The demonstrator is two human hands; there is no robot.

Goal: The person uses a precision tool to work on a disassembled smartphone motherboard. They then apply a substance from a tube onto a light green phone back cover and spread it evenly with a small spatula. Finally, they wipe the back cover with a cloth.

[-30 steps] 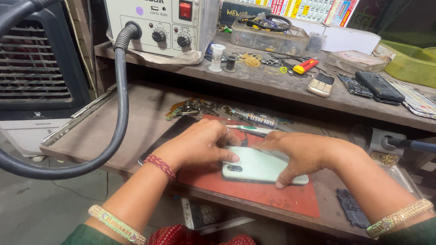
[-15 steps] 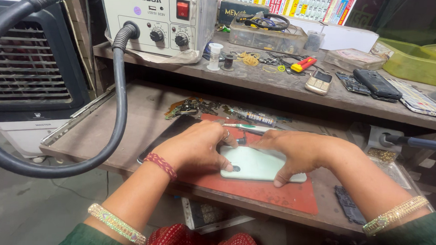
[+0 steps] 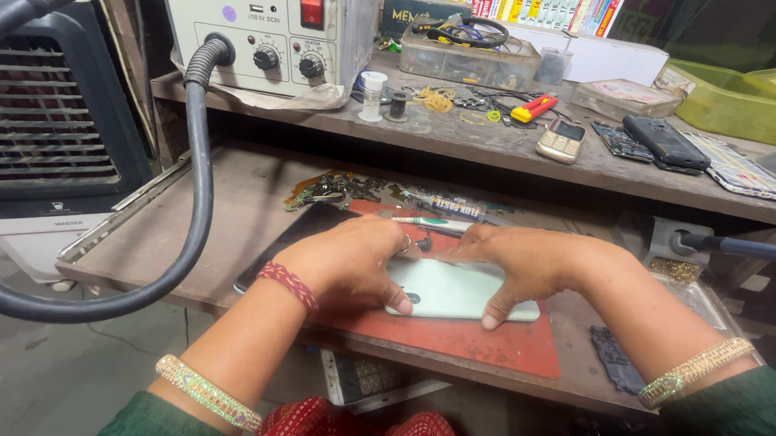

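A pale green smartphone [image 3: 455,291] lies back-up on a red work mat [image 3: 487,344] on the lower wooden shelf. My left hand [image 3: 347,264] presses on its left end, thumb at the near edge by the camera. My right hand [image 3: 521,267] grips its right part, thumb on the near edge and fingers over the far edge. Both wrists wear bangles; the left also has a red thread band. A green-and-white toothbrush [image 3: 431,222] lies just beyond the hands.
A dark tablet [image 3: 296,231] lies under my left hand. A hot-air rework station [image 3: 265,29] with a thick black hose [image 3: 200,175] stands on the upper shelf, beside small phones [image 3: 561,140], parts boxes and tools. An air cooler [image 3: 52,116] stands at left.
Both hands stay on the phone; they and the phone have shifted only slightly, with the fingers pressing along its edges.
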